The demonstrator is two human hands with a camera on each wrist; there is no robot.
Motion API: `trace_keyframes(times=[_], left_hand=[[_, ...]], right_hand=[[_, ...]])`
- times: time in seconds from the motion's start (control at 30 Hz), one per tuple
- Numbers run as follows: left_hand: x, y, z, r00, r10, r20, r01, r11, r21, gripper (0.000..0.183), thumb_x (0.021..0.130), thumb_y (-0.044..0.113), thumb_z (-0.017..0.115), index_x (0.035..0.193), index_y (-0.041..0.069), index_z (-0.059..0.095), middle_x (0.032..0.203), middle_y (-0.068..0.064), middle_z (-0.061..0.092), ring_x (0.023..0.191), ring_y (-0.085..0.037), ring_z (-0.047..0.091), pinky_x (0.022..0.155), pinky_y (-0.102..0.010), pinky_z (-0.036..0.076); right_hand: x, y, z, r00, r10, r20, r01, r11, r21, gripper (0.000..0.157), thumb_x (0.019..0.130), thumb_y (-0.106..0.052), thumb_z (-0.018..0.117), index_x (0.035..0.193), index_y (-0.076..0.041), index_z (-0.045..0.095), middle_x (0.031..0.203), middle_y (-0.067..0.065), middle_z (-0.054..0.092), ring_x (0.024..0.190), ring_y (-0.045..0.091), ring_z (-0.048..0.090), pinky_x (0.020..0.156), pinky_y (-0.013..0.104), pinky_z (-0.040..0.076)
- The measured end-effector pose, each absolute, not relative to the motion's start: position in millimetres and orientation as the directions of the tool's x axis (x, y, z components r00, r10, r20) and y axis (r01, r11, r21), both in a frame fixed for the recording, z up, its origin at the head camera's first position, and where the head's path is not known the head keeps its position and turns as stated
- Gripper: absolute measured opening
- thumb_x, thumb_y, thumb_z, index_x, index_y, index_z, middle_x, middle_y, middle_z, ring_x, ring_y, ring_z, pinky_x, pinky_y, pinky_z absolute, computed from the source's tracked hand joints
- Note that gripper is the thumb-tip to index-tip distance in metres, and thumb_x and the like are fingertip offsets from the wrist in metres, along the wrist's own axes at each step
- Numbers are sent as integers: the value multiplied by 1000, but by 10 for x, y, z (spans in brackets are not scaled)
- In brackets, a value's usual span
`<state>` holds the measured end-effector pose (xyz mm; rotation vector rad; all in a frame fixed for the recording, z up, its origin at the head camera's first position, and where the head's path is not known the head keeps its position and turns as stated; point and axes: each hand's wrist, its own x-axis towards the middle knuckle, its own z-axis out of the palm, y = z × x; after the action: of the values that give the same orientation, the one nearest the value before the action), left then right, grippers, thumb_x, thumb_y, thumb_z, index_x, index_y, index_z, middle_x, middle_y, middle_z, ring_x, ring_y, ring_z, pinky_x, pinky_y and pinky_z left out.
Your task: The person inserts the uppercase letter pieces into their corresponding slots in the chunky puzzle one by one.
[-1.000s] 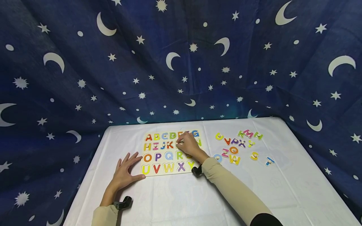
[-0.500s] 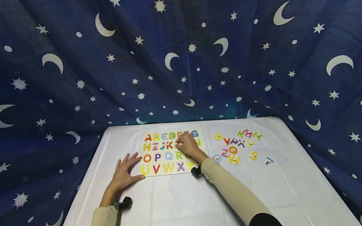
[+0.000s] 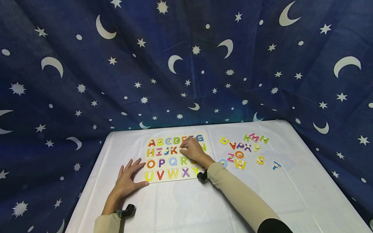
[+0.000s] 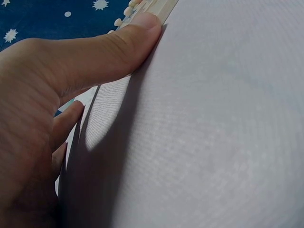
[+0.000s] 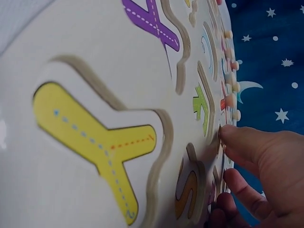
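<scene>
A cream wooden alphabet puzzle board (image 3: 167, 166) lies on the table. My left hand (image 3: 127, 179) rests at its left side, fingers spread along the edge and thumb at the near-left corner. In the left wrist view the thumb (image 4: 118, 47) lies against the board's edge (image 4: 166, 9). My right hand (image 3: 193, 150) reaches over the second row, just right of the red K (image 3: 173, 150). Its thumb and fingers pinch a small letter puzzle piece, mostly hidden by the hand. The right wrist view shows the thumb (image 5: 247, 142) down at the board, past the yellow Y recess (image 5: 95, 128).
Several loose knobbed letter pieces lie right of the board, among them an orange O (image 3: 239, 155), a yellow W (image 3: 240, 164), a yellow S (image 3: 260, 160) and a blue T (image 3: 276, 165). A starry dark-blue cloth (image 3: 186, 64) hangs behind the white-covered table (image 3: 180, 207).
The head view has shifted slightly. Both hands keep their places at the board, the right one still over the spot beside the K.
</scene>
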<state>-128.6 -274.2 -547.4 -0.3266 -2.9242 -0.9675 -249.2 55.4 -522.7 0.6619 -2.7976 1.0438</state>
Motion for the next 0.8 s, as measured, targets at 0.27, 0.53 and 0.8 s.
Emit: trace_keyframes(times=[0.27, 0.53, 0.8], left_hand=[[-1286, -2734, -5469, -976, 188, 113, 218, 777, 590, 89, 66, 48, 93, 142, 14, 61, 160, -16, 43, 153, -48, 18, 121, -69, 0], [-1289, -2729, -5473, -979, 178, 98, 201, 784, 587, 91, 66, 48, 94, 143, 14, 61, 160, -16, 42, 153, -47, 18, 122, -69, -1], [-1290, -2750, -5487, -979, 181, 94, 201, 783, 589, 91, 66, 50, 94, 143, 15, 61, 160, -15, 42, 153, -46, 18, 121, -69, -1]], right_hand=[[-2481, 635, -5168, -901, -387, 198, -413, 619, -668, 19, 89, -14, 81, 107, -6, 78, 102, 5, 73, 89, 21, 59, 88, 39, 49], [-2498, 888, -5022, -903, -366, 223, -414, 608, -678, 25, 91, -15, 79, 113, -5, 77, 110, 12, 70, 92, 28, 61, 84, 39, 52], [-2517, 1263, -4873, -920, -324, 219, -385, 646, -659, 26, 93, -18, 78, 117, -7, 76, 114, 12, 70, 98, 32, 63, 87, 44, 51]])
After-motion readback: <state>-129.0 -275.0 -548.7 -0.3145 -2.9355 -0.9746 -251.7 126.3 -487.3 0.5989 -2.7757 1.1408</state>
